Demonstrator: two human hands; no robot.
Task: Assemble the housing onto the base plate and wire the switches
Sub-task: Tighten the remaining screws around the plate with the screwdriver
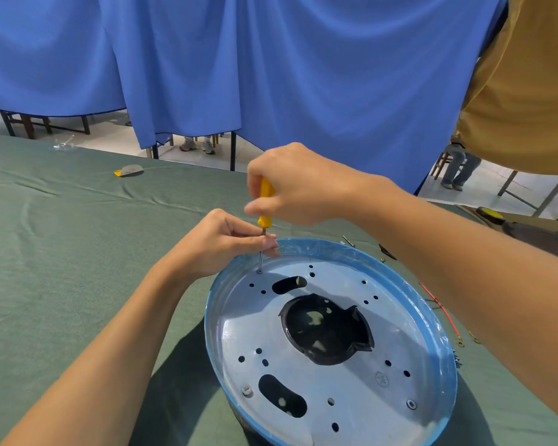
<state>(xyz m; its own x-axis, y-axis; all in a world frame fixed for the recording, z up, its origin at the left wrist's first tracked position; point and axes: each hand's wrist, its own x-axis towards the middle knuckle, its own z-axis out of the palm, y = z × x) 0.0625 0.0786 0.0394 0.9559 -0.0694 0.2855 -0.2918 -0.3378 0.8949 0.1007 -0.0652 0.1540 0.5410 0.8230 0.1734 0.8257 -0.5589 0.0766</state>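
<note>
Fastening stage, by the look of it: fixing the metal base plate (351,391) into the blue-filmed housing (434,320) on a green-clothed table (78,252), with no sign of any switch wiring yet.

At left, steadies the tool's thin shaft with the left hand (219,244), thumb and fingertips (271,244) pinched around it just above the housing's far rim. Grips the yellow screwdriver (266,201) from above with the right hand (300,188), fingers curled around the handle, tool held close to upright. Sets the tip on a screw (259,271) in a hole at the plate's far-left edge, directly below the pinching fingers and just apart from them.

Shows a seated screw (247,389) at the plate's near-left edge and a second seated screw (411,404) at the near right. Leaves a red wire (442,312) with a ring terminal lying on the cloth just beyond the housing's right side, touched by neither hand.

Probably calls next for turning the handle under steady downward pressure while keeping the shaft in line, to avoid slipping off the screw head. Cannot tell the screw's depth in the hole.
</note>
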